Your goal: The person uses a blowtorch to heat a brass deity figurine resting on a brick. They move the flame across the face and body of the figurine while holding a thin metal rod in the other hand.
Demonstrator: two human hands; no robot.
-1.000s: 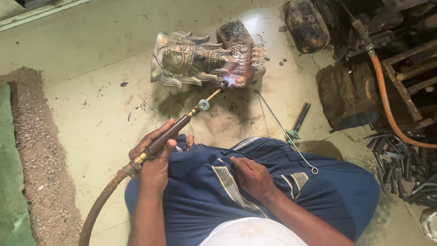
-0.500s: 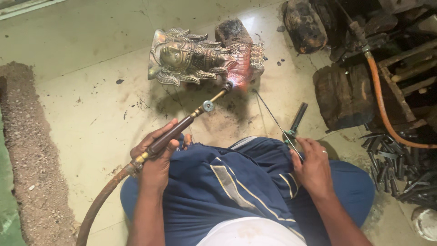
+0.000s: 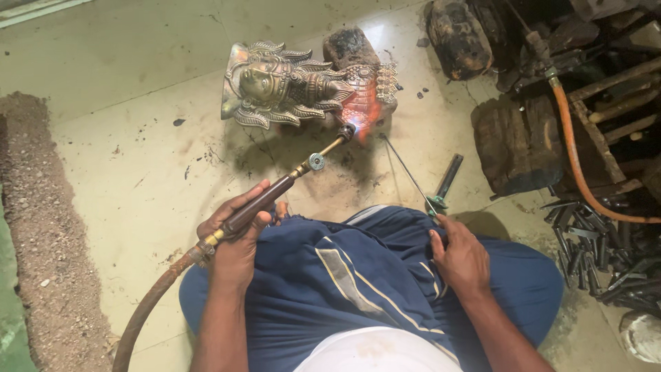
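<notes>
Pale concrete floor spreads under me. My left hand is clenched around the torch, its nozzle reaching forward to the glowing base of the brass statue lying ahead. My right hand, which a second ago rested on my lap, now pinches a thin rod beside a green-ended tool.

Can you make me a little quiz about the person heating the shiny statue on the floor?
1. True or false: the left hand holds the torch.
2. Which part of the brass statue glows orange-red: A the head, B the end by the torch tip, C none?
3. What thin thing is the right hand touching?

Key: 1 true. 2 B. 3 The metal rod, at its green-wrapped end.
</notes>
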